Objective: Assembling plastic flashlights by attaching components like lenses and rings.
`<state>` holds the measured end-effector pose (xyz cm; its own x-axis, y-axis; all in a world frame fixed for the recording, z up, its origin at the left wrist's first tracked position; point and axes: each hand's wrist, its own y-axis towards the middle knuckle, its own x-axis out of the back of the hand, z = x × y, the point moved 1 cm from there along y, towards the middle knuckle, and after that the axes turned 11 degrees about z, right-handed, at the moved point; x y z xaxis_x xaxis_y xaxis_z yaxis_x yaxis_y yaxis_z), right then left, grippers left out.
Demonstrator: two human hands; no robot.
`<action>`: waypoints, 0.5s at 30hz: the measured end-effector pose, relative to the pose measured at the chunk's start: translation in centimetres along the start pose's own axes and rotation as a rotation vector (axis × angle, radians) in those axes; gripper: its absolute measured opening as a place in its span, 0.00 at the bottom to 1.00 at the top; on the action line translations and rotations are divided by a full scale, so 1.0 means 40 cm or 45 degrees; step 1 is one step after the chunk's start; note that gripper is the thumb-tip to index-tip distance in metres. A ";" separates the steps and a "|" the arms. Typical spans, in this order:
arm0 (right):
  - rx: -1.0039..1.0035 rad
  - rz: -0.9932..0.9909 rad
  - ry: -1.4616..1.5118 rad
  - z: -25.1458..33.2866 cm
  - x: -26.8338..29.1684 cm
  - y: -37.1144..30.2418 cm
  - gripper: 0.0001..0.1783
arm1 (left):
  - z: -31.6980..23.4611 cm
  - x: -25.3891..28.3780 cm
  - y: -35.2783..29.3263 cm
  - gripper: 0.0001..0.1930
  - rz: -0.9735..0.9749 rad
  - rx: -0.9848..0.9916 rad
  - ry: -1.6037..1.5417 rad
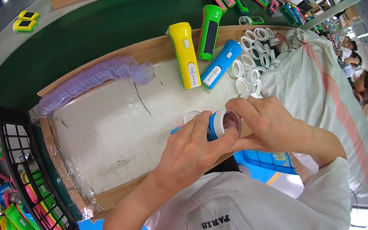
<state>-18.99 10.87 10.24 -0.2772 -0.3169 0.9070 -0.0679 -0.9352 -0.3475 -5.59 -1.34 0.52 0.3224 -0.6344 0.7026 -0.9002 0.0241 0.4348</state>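
My left hand [187,148] is closed around a blue flashlight [211,124], whose head points to the right. A white ring [219,125] sits around that head. The fingers of my right hand [272,122] are closed on the ring's right edge. Most of the flashlight's body is hidden under my left hand. Beyond my hands, a yellow flashlight [186,57], a green flashlight [210,31] and another blue flashlight [222,64] lie side by side. Many loose white rings [241,85] are heaped to their right.
A row of clear round lenses [91,79] lies along the cardboard tray's [75,190] far side. At left stands a black crate [36,186] of flashlights. A white woven sack [313,80] is on the right. More flashlights lie on the green belt [130,17] beyond.
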 end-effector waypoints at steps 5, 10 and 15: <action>0.232 0.010 -0.042 -0.010 0.000 -0.008 0.34 | -0.007 -0.029 -0.005 0.15 -0.028 -0.096 0.152; -0.089 0.139 0.009 0.001 -0.005 -0.012 0.32 | -0.010 -0.022 -0.003 0.14 -0.039 -0.024 0.107; 0.186 0.017 0.006 -0.012 -0.001 -0.025 0.30 | -0.021 -0.029 -0.005 0.16 -0.058 -0.058 0.181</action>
<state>-19.35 11.89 10.43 -0.2816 -0.3287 0.9015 0.0757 -0.9442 -0.3206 -5.55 0.04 0.08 0.4039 -0.5199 0.7527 -0.8705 0.0347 0.4910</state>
